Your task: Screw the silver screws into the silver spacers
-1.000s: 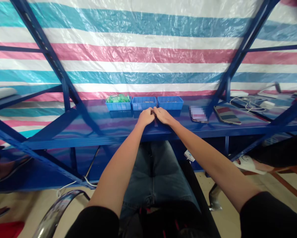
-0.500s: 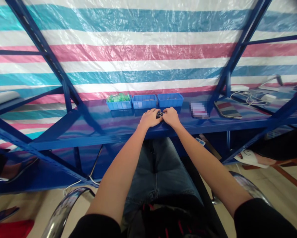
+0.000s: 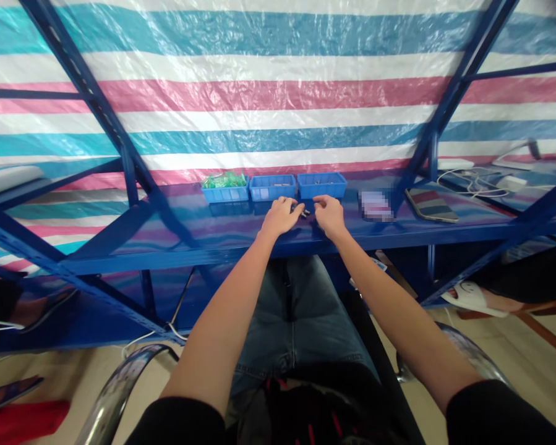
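Observation:
My left hand is closed around a small dark part with shiny metal bits, just above the blue shelf top. Most of that part is hidden by my fingers, so its kind cannot be made out. Just to the right, my right hand is apart from it, with fingers curled and drawn together. Anything between those fingertips is too small to see. Behind my hands stand a blue bin with small pieces inside and another blue bin with small metallic pieces.
A third blue bin on the left holds green plastic pieces. To the right lie a blurred-out item, a phone-like flat device and white cables. Blue metal posts slant up at both sides. Another person's foot shows at right.
My right hand has come away from the dark part and moved slightly to the right. My left hand keeps the part. The view has shifted a little.

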`<state>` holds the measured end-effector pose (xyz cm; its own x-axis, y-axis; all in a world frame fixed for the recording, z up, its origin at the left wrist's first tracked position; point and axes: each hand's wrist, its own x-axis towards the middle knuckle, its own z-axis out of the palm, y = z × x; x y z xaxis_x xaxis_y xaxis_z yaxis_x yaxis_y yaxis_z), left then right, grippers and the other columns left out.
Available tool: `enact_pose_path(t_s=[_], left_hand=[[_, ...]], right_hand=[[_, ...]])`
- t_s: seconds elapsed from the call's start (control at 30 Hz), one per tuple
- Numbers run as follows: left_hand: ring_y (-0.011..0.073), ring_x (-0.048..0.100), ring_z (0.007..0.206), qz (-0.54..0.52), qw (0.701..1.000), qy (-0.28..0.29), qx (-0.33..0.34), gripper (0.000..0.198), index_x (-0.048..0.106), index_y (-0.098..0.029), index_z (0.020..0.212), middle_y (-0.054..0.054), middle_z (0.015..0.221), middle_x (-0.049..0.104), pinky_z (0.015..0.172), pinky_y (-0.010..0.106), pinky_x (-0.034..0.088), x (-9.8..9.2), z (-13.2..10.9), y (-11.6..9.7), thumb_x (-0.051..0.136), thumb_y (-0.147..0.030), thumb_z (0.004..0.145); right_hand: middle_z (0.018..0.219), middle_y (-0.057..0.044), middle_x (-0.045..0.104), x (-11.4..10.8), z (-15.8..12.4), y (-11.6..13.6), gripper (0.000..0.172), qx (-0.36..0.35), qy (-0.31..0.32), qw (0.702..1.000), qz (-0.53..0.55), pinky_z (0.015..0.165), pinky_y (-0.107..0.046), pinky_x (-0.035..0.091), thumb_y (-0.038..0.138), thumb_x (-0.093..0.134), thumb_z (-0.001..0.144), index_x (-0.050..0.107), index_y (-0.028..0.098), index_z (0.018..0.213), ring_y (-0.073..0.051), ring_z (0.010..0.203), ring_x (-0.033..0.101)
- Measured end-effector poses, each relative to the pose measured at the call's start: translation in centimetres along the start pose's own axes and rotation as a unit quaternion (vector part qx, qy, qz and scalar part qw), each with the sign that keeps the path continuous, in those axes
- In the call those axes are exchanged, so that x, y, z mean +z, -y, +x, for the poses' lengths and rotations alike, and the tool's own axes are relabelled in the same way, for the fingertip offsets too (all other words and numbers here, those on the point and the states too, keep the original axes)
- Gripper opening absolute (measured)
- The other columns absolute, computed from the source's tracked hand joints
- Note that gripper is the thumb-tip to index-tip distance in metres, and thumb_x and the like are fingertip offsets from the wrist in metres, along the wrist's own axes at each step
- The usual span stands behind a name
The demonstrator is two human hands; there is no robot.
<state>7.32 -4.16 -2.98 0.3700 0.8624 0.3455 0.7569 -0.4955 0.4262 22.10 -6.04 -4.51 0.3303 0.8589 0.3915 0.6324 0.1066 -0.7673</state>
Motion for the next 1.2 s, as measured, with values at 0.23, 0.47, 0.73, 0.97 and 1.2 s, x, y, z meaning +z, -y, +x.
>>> enact_pose_path(t_s=[0.23,0.47,0.73,0.97,1.2], left_hand=[[0.0278,0.047,0.116,-0.006,1.0,-0.022,-0.017,0.044,0.061,-0.022,0.104,0.009,0.111,0.056,0.101,0.042,0.039,0.2,0.1,0.3,0.029,-0.051,0.093],[0.0258,0.047,0.11,0.017,0.998,-0.039,0.053,0.026,0.061,-0.019,0.098,0.009,0.107,0.057,0.1,0.04,0.039,-0.4,-0.5,-0.6,0.046,-0.038,0.088],[0.0218,0.054,0.102,-0.015,0.993,-0.089,0.074,0.024,0.063,-0.019,0.102,0.007,0.102,0.064,0.096,0.035,0.042,-1.0,-0.8,-0.3,0.045,-0.027,0.089],[0.0173,0.061,0.092,-0.1,0.987,-0.115,0.058,0.019,0.065,-0.019,0.09,0.005,0.095,0.069,0.088,0.031,0.047,-1.0,-0.4,0.3,0.046,-0.023,0.088],[0.0135,0.065,0.076,-0.176,0.978,-0.1,0.04,0.017,0.061,-0.018,0.093,0.001,0.079,0.069,0.076,0.026,0.051,-0.4,-0.3,0.8,0.052,-0.013,0.08]], right_hand=[[0.092,-0.013,0.069,0.0,0.2,-0.5,0.029,0.038,-0.024,0.991,0.129,0.091,-0.043,0.046,0.018,0.049,0.073,0.071,0.012,0.091,-0.026,0.09,0.063],[0.075,-0.003,0.068,1.9,-0.1,1.7,0.018,0.035,0.042,0.946,0.32,0.075,-0.032,0.051,0.026,0.057,0.071,0.068,0.015,0.08,-0.015,0.072,0.063],[0.068,0.001,0.064,3.1,-0.3,2.3,0.018,0.074,0.047,0.895,0.437,0.067,-0.028,0.05,0.03,0.065,0.065,0.063,0.016,0.076,-0.012,0.065,0.059],[0.061,0.005,0.059,3.0,-0.3,2.3,0.02,0.093,0.034,0.892,0.442,0.06,-0.026,0.048,0.018,0.064,0.061,0.059,0.017,0.08,-0.009,0.055,0.054],[0.069,0.001,0.064,2.8,-0.7,2.6,0.016,0.077,0.042,0.894,0.44,0.069,-0.03,0.052,0.018,0.066,0.063,0.06,0.017,0.078,-0.012,0.064,0.061]])
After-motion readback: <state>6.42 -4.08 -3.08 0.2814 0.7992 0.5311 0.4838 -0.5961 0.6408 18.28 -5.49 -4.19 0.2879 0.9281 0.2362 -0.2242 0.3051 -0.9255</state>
